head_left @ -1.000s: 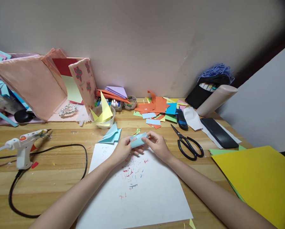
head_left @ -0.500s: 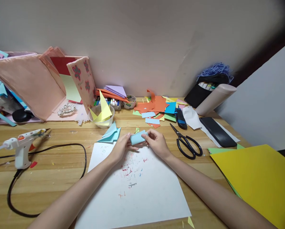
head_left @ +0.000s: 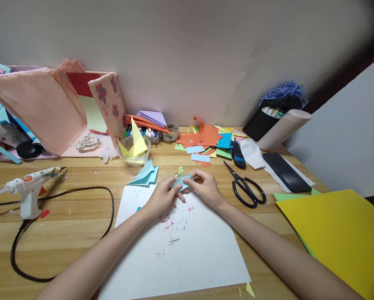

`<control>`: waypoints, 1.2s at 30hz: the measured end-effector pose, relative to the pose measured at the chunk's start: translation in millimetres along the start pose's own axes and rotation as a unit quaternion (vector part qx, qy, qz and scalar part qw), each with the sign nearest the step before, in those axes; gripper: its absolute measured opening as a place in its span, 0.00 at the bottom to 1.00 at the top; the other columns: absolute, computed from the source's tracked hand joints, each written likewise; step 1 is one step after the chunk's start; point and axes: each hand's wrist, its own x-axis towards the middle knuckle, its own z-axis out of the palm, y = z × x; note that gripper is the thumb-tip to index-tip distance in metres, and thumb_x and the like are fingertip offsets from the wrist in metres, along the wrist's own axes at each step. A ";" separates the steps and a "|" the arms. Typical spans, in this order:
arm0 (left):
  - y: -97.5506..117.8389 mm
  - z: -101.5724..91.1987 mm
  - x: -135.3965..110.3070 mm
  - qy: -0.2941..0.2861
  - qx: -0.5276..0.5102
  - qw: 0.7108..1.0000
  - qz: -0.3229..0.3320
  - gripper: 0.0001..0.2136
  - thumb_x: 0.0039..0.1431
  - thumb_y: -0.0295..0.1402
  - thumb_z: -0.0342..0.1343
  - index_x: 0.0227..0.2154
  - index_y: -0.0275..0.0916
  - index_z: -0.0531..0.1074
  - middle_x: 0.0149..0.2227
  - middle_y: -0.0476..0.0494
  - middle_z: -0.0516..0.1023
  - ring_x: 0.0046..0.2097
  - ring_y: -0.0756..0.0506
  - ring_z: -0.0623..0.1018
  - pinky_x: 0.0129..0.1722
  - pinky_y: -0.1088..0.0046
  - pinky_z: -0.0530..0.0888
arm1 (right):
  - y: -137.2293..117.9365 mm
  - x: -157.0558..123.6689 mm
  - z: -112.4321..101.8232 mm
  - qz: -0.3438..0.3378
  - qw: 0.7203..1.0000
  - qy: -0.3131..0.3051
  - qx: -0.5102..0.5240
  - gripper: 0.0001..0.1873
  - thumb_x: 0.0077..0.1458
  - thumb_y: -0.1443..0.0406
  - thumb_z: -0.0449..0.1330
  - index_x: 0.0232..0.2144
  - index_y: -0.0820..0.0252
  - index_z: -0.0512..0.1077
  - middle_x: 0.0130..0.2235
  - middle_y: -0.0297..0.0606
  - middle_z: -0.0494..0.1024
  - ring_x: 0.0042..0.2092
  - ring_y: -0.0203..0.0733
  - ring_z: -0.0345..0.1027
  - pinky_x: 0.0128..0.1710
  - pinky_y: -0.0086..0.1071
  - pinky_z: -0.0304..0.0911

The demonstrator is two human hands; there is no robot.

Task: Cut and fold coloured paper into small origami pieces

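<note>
A small light-blue paper piece (head_left: 181, 182) is pinched between both hands just above the far edge of a white sheet (head_left: 180, 254) marked with coloured scribbles. My left hand (head_left: 162, 196) grips its left end with fingers curled round it. My right hand (head_left: 205, 187) pinches its right end. A folded light-blue paper shape (head_left: 146, 175) lies on the wooden table just left of my hands.
Black scissors (head_left: 246, 188) lie right of my hands. A glue gun (head_left: 27, 189) with a looping black cord (head_left: 64, 225) stands at left. A bowl with yellow paper (head_left: 135, 151), orange paper scraps (head_left: 205, 139), a yellow sheet (head_left: 340, 233), a black phone (head_left: 287, 173) and a pink box (head_left: 49, 108) surround the sheet.
The blue piece has been rolled or folded tighter between my fingers and looks smaller. My hands stayed in the same place.
</note>
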 end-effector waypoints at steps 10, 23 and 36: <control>-12.8 -2.0 2.0 -0.017 0.028 0.999 0.018 0.12 0.57 0.39 0.48 0.38 0.35 0.65 0.27 0.42 0.77 0.22 0.51 0.73 0.21 0.76 0.69 | -0.7 4.3 -2.2 0.035 0.994 0.008 0.098 0.16 0.37 0.61 0.67 0.19 0.61 0.62 0.25 0.30 0.67 0.27 0.33 0.64 0.25 0.27 0.62; -13.0 -2.1 0.8 -0.035 0.022 0.999 0.033 0.12 0.59 0.39 0.46 0.37 0.35 0.65 0.31 0.41 0.76 0.26 0.50 0.76 0.20 0.79 0.68 | 4.4 5.2 -2.8 0.036 0.993 0.016 0.112 0.16 0.33 0.63 0.69 0.16 0.62 0.64 0.23 0.29 0.66 0.25 0.31 0.61 0.25 0.27 0.59; -7.7 -0.7 1.1 -0.021 0.009 0.999 0.046 0.12 0.58 0.38 0.46 0.36 0.34 0.65 0.36 0.38 0.76 0.24 0.52 0.74 0.18 0.78 0.67 | -1.4 9.0 -4.8 0.055 0.990 0.034 0.123 0.11 0.40 0.60 0.65 0.23 0.62 0.70 0.25 0.33 0.72 0.28 0.35 0.65 0.30 0.29 0.61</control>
